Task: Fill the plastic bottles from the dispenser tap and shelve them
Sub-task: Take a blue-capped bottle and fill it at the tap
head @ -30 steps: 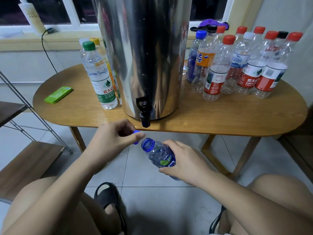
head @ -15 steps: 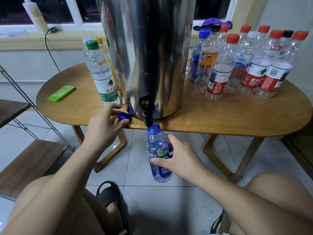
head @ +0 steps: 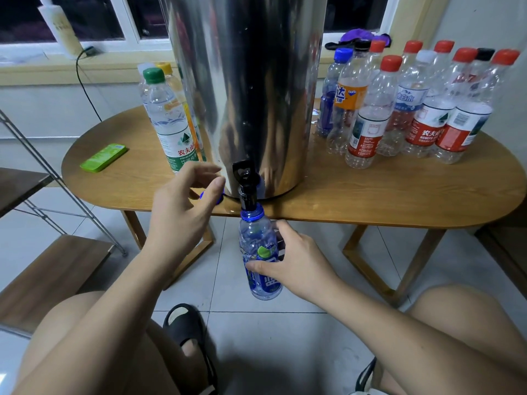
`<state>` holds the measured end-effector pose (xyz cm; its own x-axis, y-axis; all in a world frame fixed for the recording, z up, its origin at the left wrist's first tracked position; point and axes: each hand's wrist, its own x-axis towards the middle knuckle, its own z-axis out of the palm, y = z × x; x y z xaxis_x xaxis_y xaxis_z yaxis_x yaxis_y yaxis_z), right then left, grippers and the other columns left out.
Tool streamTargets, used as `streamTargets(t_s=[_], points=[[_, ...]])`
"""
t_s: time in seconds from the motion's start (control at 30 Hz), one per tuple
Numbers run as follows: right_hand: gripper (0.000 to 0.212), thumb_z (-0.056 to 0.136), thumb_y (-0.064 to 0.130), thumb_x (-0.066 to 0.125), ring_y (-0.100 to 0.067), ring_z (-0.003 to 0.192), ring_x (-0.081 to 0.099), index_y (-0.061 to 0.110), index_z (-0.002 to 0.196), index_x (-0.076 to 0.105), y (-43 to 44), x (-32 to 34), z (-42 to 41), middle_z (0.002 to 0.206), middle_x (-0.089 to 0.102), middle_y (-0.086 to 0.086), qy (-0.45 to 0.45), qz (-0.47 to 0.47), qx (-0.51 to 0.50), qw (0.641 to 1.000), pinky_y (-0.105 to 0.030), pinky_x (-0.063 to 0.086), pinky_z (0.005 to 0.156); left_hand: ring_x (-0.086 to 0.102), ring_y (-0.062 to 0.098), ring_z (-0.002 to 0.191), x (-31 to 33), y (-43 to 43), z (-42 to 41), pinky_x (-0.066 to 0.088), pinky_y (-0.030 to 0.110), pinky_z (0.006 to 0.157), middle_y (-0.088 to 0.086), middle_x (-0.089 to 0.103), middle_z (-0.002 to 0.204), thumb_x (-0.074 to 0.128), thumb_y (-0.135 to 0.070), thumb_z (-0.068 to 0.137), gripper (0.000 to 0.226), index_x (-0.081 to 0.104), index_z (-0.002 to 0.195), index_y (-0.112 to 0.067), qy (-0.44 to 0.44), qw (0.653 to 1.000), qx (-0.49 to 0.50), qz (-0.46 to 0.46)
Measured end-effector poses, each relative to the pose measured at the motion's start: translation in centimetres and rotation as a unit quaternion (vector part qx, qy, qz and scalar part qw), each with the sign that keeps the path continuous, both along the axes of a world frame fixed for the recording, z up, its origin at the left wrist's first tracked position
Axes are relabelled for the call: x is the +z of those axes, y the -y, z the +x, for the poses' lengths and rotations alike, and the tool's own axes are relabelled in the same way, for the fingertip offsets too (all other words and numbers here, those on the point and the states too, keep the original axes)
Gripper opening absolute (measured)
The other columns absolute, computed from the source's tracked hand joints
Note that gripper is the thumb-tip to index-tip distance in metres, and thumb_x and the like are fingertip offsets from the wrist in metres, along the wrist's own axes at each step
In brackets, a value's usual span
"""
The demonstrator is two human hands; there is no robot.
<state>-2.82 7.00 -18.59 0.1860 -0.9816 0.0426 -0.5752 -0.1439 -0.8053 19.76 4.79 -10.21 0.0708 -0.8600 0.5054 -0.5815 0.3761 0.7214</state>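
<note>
Here our right hand (head: 296,266) has its fingers clamped round the uncapped blue-labelled bottle (head: 259,252), held upright with its mouth just under the black tap (head: 246,183) of the steel dispenser (head: 248,81). Our left hand (head: 182,206), fingers loosely apart, hovers over the blue cap (head: 212,196) at the desk (head: 370,195) edge.

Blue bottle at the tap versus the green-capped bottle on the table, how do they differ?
The blue bottle has no cap on; the green-capped bottle is closed. The blue bottle is held by the right hand below the tabletop; the green-capped bottle stands on it. The blue bottle is blue-tinted, the green-capped bottle clear. Both are upright.
</note>
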Motion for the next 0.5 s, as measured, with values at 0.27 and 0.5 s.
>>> streamTargets(t_s=[0.27,0.5], points=[[0.075,0.070,0.066,0.092,-0.002,0.101,0.070,0.042,0.131,0.056,0.2,0.0,0.4,0.116,0.073,0.021,0.005,-0.005,-0.005,1.000,-0.038,0.063,0.089,0.072,0.019,0.109,0.8,-0.3,-2.0,0.057,0.033,0.087,-0.006,0.077,0.111,0.078,-0.018,0.101,0.043,0.063,0.140,-0.027,-0.028,0.992,-0.126,0.012],[0.077,0.072,0.065,0.092,-0.003,0.106,0.070,0.042,0.135,0.054,0.2,0.0,0.5,0.121,0.072,0.019,0.003,-0.003,0.003,1.000,-0.038,0.063,0.092,0.072,0.019,0.101,0.5,0.2,-1.7,0.057,0.046,0.084,-0.005,0.078,0.107,0.077,-0.026,0.102,0.026,0.069,0.127,-0.023,0.019,0.992,-0.122,-0.009]])
